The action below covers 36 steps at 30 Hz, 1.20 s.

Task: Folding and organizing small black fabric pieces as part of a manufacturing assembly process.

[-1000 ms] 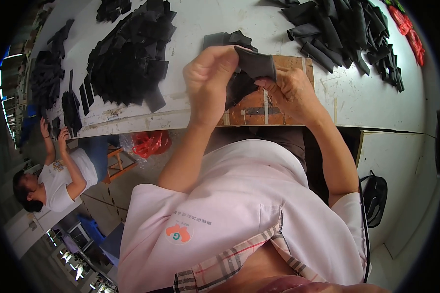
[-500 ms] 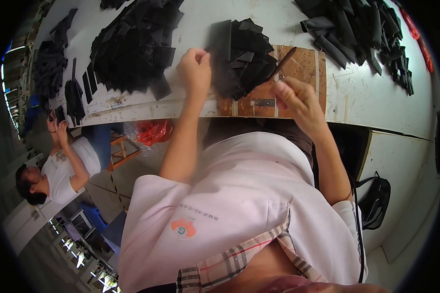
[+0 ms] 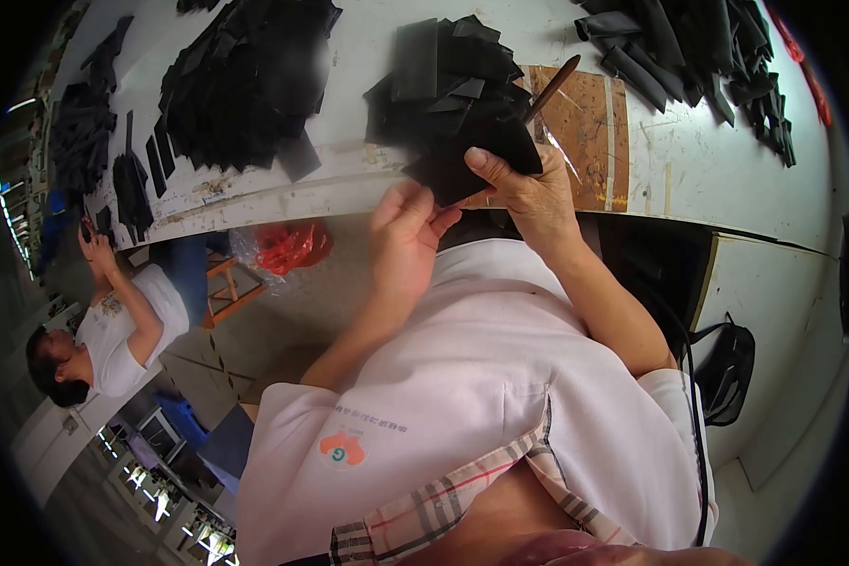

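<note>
A dark, flat black piece of sheet material (image 3: pixel 481 170) is held up in front of my body, at the table's near edge. My right hand (image 3: pixel 533 184) grips its right side, thumb on top and fingers beneath. At its lower left edge, my left hand (image 3: pixel 407 222) has curled fingers closed against it. Just beyond lies a heap of similar black pieces (image 3: pixel 453 71), partly covered by the held one. A slim brown stick-like tool (image 3: pixel 554 87) slants up beside the heap; its lower end is hidden behind the held piece.
A worn brown board (image 3: pixel 594 141) lies on the white table (image 3: pixel 698 179). Larger black piles sit left (image 3: pixel 245 85) and far right (image 3: pixel 689 47). A person (image 3: pixel 127 311) works at the far left. A red plastic bag (image 3: pixel 292 247) is below the table edge.
Both hands have come together at the near side of the small heap. The black piece now spans them; before, they were apart. My left hand has moved down and right.
</note>
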Available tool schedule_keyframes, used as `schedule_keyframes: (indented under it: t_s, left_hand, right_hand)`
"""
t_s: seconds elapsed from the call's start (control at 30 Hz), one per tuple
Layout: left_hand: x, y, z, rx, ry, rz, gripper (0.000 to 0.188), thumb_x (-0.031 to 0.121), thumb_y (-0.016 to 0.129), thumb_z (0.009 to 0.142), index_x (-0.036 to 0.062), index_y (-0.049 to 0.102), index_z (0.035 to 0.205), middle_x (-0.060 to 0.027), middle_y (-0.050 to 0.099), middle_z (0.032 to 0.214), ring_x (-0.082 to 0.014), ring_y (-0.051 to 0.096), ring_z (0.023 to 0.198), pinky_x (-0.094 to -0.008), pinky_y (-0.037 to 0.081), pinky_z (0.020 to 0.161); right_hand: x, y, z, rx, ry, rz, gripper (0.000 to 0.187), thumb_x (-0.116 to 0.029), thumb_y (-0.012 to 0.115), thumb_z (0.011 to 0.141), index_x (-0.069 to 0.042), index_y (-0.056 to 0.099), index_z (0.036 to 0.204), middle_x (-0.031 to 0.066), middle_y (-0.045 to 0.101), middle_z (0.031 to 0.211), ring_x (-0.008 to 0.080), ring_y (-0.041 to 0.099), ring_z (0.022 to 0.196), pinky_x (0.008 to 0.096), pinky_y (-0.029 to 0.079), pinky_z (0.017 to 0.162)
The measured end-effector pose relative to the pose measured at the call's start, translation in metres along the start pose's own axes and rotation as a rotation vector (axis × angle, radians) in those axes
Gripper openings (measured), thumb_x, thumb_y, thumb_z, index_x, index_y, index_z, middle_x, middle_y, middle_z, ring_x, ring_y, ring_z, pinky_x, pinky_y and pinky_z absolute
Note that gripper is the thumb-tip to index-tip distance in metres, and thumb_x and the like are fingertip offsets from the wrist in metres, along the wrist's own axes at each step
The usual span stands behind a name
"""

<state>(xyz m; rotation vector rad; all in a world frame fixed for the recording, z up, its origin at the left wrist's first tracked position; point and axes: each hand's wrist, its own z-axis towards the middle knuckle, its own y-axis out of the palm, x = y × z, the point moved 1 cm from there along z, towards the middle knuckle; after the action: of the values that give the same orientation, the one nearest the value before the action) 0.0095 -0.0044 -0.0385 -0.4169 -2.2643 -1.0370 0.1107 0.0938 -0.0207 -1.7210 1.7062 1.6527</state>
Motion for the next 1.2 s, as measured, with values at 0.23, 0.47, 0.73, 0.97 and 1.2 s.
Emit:
schedule_keyframes:
  t_s: [0.23,0.47,0.73,0.97,1.2]
  left_hand:
    - [0.046,0.029,0.020,-0.169,0.269,0.487,0.021,0.013,0.046,0.086,0.0009,0.050,0.102,-0.0088,0.058,0.095,-0.0124,0.054,0.086,-0.0239,0.041,0.077]
    - [0.075,0.071,0.015,-0.593,0.460,1.183,0.016,0.003,0.060,0.073,0.0008,0.059,0.089,-0.0055,0.062,0.079,-0.0114,0.058,0.072,-0.0232,0.045,0.068]
    - [0.074,0.071,0.007,-0.838,0.721,1.648,0.008,-0.002,0.056,0.071,-0.0017,0.058,0.079,-0.0064,0.059,0.071,-0.0136,0.056,0.061,-0.0243,0.045,0.056]
    - [0.055,0.036,-0.003,-0.069,0.383,0.776,0.004,0.001,0.053,0.076,-0.0028,0.055,0.078,-0.0042,0.058,0.070,-0.0067,0.052,0.055,-0.0206,0.042,0.046]
    - [0.024,0.038,-0.014,0.044,0.745,0.944,0.007,-0.003,0.057,0.075,-0.0024,0.054,0.082,-0.0033,0.057,0.065,-0.0058,0.052,0.053,-0.0187,0.042,0.045]
  right_hand:
    - [-0.019,-0.010,0.000,-0.184,-0.279,-0.982,0.027,-0.014,0.071,0.062,0.005,0.053,0.066,0.0144,0.047,0.058,0.0257,0.042,0.048,0.0320,0.036,0.048]
    - [-0.029,-0.008,0.000,-0.353,-0.300,-1.117,0.023,-0.016,0.071,0.062,0.003,0.058,0.068,0.0157,0.054,0.061,0.0306,0.052,0.056,0.0341,0.041,0.053]
    - [-0.027,-0.009,0.005,-0.633,-0.320,-1.393,0.026,-0.019,0.070,0.062,0.001,0.060,0.074,0.0164,0.057,0.067,0.0310,0.056,0.069,0.0365,0.044,0.060]
    - [-0.041,0.000,-0.029,0.018,-0.886,-1.183,0.048,-0.039,0.070,0.057,-0.003,0.057,0.087,0.0077,0.051,0.077,0.0204,0.051,0.072,0.0310,0.043,0.059]
    - [-0.022,0.019,-0.019,-0.130,-0.430,-0.797,0.020,-0.013,0.069,0.066,0.001,0.059,0.078,0.0073,0.052,0.065,0.0164,0.052,0.053,0.0271,0.043,0.048]
